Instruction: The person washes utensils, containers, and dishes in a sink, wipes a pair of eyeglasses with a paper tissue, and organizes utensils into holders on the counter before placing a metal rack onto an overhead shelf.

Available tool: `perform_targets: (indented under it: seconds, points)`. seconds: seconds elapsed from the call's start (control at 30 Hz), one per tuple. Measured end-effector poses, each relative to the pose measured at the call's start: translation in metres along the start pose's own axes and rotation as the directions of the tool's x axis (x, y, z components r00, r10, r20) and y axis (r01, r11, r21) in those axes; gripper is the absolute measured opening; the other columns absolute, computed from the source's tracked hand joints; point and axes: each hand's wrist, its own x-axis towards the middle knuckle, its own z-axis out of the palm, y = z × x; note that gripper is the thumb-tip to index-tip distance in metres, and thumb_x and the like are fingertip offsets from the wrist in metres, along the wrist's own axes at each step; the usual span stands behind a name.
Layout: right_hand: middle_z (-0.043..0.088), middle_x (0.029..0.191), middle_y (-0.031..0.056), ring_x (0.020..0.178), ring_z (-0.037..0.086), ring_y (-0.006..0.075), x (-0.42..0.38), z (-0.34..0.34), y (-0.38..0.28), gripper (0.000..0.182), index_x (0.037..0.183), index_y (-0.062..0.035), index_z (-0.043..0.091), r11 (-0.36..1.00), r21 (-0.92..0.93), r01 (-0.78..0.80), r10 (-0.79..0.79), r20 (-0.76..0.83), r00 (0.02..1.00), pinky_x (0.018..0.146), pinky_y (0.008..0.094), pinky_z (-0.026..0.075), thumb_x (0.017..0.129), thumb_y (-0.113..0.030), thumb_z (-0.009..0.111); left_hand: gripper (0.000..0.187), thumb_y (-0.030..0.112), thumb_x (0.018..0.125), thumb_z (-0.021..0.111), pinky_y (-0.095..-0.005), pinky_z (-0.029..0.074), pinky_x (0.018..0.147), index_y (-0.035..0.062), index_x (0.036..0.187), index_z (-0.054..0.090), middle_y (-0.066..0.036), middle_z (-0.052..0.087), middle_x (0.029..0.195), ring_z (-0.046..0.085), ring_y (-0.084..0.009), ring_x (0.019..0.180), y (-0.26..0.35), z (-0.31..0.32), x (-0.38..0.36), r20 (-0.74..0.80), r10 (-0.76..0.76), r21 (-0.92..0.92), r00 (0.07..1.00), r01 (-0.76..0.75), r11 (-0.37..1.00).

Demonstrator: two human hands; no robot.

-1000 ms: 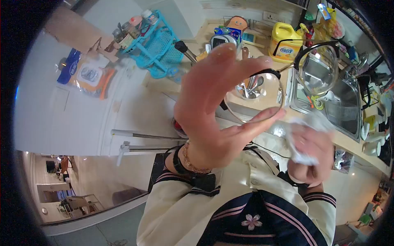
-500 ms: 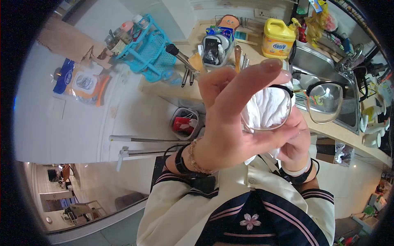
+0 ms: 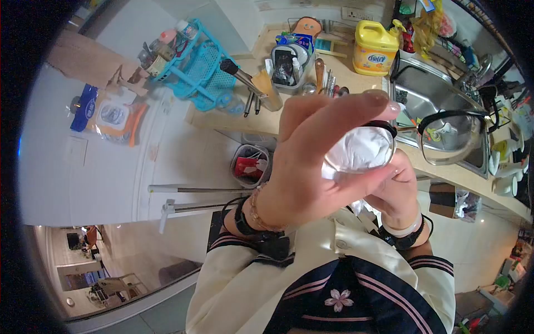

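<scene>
The left hand (image 3: 303, 161) pinches the eyeglasses (image 3: 407, 129) by one rim, around 2 to 3 o'clock from centre; the right hand (image 3: 399, 186) grasps soft, white tissue (image 3: 361, 149) behind that lens. Probably light, stiff, fragile, with slippery lenses: best held by rim or bridge. Long axis runs 9–3 o'clock, free lens towards 3.

Two hands (image 3: 311, 161); one pair of glasses (image 3: 408, 128); one sink (image 3: 414, 80); one yellow jug (image 3: 376, 47); one blue rack (image 3: 206, 68).

Left hand (image 3: 311, 164) partly hides glasses (image 3: 408, 129) and white tissue (image 3: 360, 150).
</scene>
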Motion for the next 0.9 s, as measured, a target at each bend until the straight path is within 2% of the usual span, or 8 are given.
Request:
perform_targets:
  seconds: [0.2, 0.3, 0.33, 0.4, 0.43, 0.5, 0.57, 0.9]
  points:
    - [0.060, 0.094, 0.0121, 0.087, 0.057, 0.0181, -0.008, -0.006, 0.004, 0.018, 0.093, 0.0043, 0.058, 0.991, 0.113, 0.072, -0.060, -0.108, 0.992, 0.076, 0.0293, 0.044, 0.076, -0.002, 0.057, 0.061, 0.004, 0.054, 0.074, -0.0242, 0.037, 0.073, 0.0068, 0.111, 0.053, 0.000, 0.059, 0.101, 0.045, -0.0145, 0.082, 0.009, -0.005, -0.003, 0.050, -0.030, 0.055, 0.998, 0.027, 0.998]
    - [0.060, 0.092, 0.0134, 0.087, 0.058, 0.0216, -0.013, -0.009, 0.004, 0.017, 0.087, 0.0036, 0.058, 0.999, -0.004, 0.054, -0.054, -0.158, 0.986, 0.075, 0.0326, 0.046, 0.071, 0.001, 0.060, 0.061, 0.005, 0.054, 0.074, -0.0246, 0.038, 0.070, 0.0066, 0.111, 0.053, 0.000, 0.058, 0.103, 0.045, -0.0147, 0.081, 0.013, 0.000, 0.000, 0.045, -0.075, -0.011, 0.996, 0.076, 0.997]
    - [0.059, 0.094, 0.0139, 0.088, 0.058, 0.0219, -0.017, -0.011, 0.002, 0.019, 0.089, 0.0038, 0.057, 0.968, -0.250, 0.019, -0.059, -0.154, 0.986, 0.076, 0.0330, 0.046, 0.070, 0.001, 0.060, 0.061, 0.005, 0.054, 0.074, -0.0249, 0.038, 0.070, 0.0065, 0.111, 0.053, 0.000, 0.058, 0.104, 0.044, -0.0149, 0.081, 0.013, -0.001, 0.002, 0.064, -0.137, -0.075, 0.989, 0.141, 0.987]
    - [0.058, 0.100, 0.0154, 0.090, 0.057, 0.0224, -0.012, 0.003, 0.003, 0.025, 0.096, 0.0047, 0.056, 0.950, 0.313, 0.010, 0.053, -0.192, 0.980, 0.077, 0.0316, 0.045, 0.070, 0.001, 0.058, 0.062, 0.006, 0.054, 0.075, -0.0257, 0.039, 0.068, 0.0063, 0.111, 0.052, -0.001, 0.057, 0.104, 0.045, -0.0157, 0.082, 0.014, 0.000, 0.003, 0.053, -0.174, -0.129, 0.983, 0.180, 0.975]
    - [0.058, 0.101, 0.0153, 0.091, 0.057, 0.0220, -0.010, 0.008, 0.001, 0.027, 0.098, 0.0049, 0.056, 0.951, 0.310, 0.017, 0.049, -0.203, 0.978, 0.077, 0.0307, 0.045, 0.071, 0.002, 0.057, 0.062, 0.006, 0.053, 0.075, -0.0262, 0.040, 0.068, 0.0062, 0.111, 0.052, -0.001, 0.057, 0.104, 0.046, -0.0165, 0.083, 0.014, 0.002, 0.003, 0.022, -0.151, -0.123, 0.988, 0.152, 0.981]
    - [0.057, 0.103, 0.0152, 0.091, 0.057, 0.0211, -0.010, 0.012, -0.002, 0.031, 0.102, 0.0054, 0.054, 0.953, 0.302, 0.032, 0.040, -0.230, 0.972, 0.077, 0.0289, 0.045, 0.072, 0.002, 0.055, 0.062, 0.006, 0.053, 0.075, -0.0274, 0.041, 0.068, 0.0058, 0.111, 0.051, -0.002, 0.057, 0.104, 0.047, -0.0182, 0.084, 0.012, 0.008, 0.001, -0.034, -0.103, -0.121, 0.994, 0.098, 0.988]
    - [0.058, 0.101, 0.0118, 0.091, 0.055, 0.0180, -0.017, -0.004, 0.009, 0.031, 0.106, 0.0053, 0.051, 0.984, 0.150, 0.093, -0.086, -0.051, 0.995, 0.076, 0.0262, 0.043, 0.076, -0.001, 0.055, 0.061, 0.006, 0.054, 0.075, -0.0292, 0.043, 0.069, 0.0052, 0.109, 0.051, -0.004, 0.058, 0.103, 0.050, -0.0209, 0.086, 0.003, 0.016, -0.002, -0.101, -0.054, -0.145, 0.993, 0.039, 0.989]
    - [0.058, 0.087, 0.0039, 0.076, 0.051, 0.0087, -0.011, 0.010, 0.003, 0.017, 0.099, 0.0024, 0.052, 0.994, -0.107, -0.026, 0.018, -0.068, 0.997, 0.065, 0.0215, 0.040, 0.085, -0.007, 0.049, 0.049, 0.004, 0.051, 0.074, -0.0315, 0.049, 0.070, 0.0023, 0.097, 0.056, -0.011, 0.062, 0.090, 0.060, -0.0257, 0.082, -0.008, 0.028, -0.004, -0.313, 0.086, -0.239, 0.946, -0.166, 0.957]
